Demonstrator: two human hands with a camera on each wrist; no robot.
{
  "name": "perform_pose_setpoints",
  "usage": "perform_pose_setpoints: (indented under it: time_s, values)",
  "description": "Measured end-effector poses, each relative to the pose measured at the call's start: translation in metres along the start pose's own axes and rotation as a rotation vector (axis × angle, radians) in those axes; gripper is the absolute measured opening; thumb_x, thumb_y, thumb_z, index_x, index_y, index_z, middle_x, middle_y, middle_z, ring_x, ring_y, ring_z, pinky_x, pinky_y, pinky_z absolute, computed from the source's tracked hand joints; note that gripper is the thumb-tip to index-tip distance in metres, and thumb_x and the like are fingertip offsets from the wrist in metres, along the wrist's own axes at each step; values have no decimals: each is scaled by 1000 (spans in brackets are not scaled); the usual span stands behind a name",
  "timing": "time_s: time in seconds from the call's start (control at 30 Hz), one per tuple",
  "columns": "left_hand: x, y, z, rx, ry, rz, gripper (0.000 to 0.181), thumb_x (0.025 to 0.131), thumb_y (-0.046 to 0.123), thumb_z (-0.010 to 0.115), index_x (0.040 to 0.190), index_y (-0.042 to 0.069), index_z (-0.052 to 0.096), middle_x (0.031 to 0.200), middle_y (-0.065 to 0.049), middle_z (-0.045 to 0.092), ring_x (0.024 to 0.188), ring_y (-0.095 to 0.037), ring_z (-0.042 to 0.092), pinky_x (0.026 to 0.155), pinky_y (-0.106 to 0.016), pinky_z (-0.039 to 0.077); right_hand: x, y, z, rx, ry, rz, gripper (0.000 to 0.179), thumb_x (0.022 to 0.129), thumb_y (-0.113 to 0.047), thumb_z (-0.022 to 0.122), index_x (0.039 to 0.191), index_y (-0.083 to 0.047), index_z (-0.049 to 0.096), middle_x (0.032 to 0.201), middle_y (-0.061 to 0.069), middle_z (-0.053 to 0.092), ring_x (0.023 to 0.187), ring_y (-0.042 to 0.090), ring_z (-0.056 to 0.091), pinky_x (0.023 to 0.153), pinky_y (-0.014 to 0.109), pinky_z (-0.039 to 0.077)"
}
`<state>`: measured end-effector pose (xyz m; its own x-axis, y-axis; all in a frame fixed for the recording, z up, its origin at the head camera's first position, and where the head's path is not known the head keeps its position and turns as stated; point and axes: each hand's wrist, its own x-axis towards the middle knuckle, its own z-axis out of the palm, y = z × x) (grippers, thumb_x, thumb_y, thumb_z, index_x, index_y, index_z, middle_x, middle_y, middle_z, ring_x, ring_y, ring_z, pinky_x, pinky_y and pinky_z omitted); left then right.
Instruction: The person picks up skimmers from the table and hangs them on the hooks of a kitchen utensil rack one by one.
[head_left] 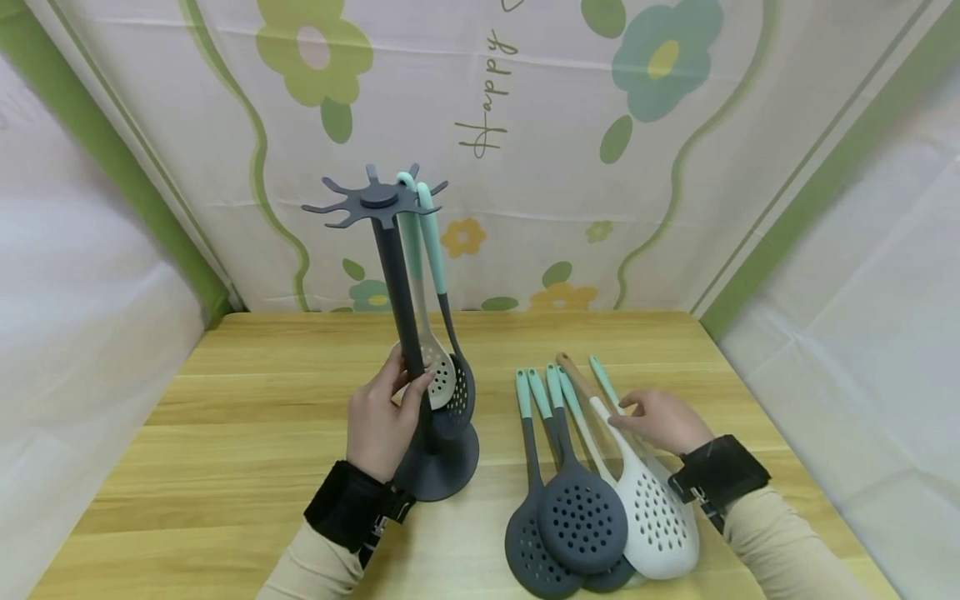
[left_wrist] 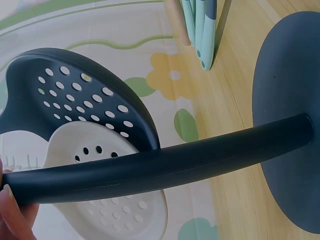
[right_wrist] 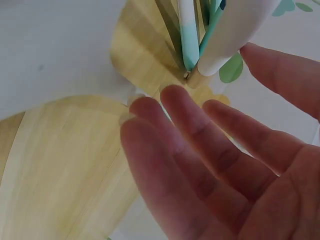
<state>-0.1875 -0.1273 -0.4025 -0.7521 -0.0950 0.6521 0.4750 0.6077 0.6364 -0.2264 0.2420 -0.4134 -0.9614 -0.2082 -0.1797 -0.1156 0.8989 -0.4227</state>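
My left hand (head_left: 382, 425) grips the dark pole of a utensil stand (head_left: 395, 283), thumb and fingers round it. A cream slotted spoon (head_left: 441, 377) and a dark skimmer (head_left: 465, 387), both with mint handles, hang from the stand's spoked top at its right side. In the left wrist view both perforated heads show behind the pole (left_wrist: 215, 154). Over at the right, my right hand (head_left: 663, 421) hovers by the handle of a white skimmer (head_left: 652, 500) with a wooden end. Its fingers (right_wrist: 220, 155) are loosely extended in the right wrist view, the thumb close to the white handle.
Several dark skimmers (head_left: 582, 517) with mint handles lie overlapping left of the white one. A mint handle (head_left: 602, 377) pokes out beside my right fingers. The wooden table (head_left: 247, 450) ends at a flowered cloth backdrop (head_left: 525, 233), with cloth on both sides.
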Motion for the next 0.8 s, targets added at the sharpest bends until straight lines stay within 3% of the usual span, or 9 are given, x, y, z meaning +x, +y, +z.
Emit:
perform_pose_setpoints:
  time_s: [0.2, 0.4, 0.8]
  values:
    - [0, -1, 0, -5, 4, 5, 27, 91, 11, 72, 115, 2, 62, 102, -15, 75, 92, -35, 74, 60, -42, 61, 0, -4, 1, 22, -28, -18, 49, 93, -33, 67, 119, 8, 64, 86, 8, 69, 68, 15, 60, 56, 29, 48]
    - [-1, -2, 1, 0, 7, 12, 28, 91, 11, 72, 116, 2, 62, 101, -15, 75, 92, -34, 74, 60, -42, 61, 1, -8, 3, 56, -85, -24, 40, 90, -25, 70, 112, 8, 66, 80, 7, 68, 62, 17, 62, 52, 31, 53]
    - [1, -1, 1, -3, 5, 20, 28, 91, 11, 71, 117, 3, 62, 101, -13, 75, 93, -33, 74, 60, -40, 61, 10, -16, 8, 73, -184, 29, 18, 88, -16, 70, 95, 0, 66, 66, 6, 61, 47, 13, 59, 42, 29, 55]
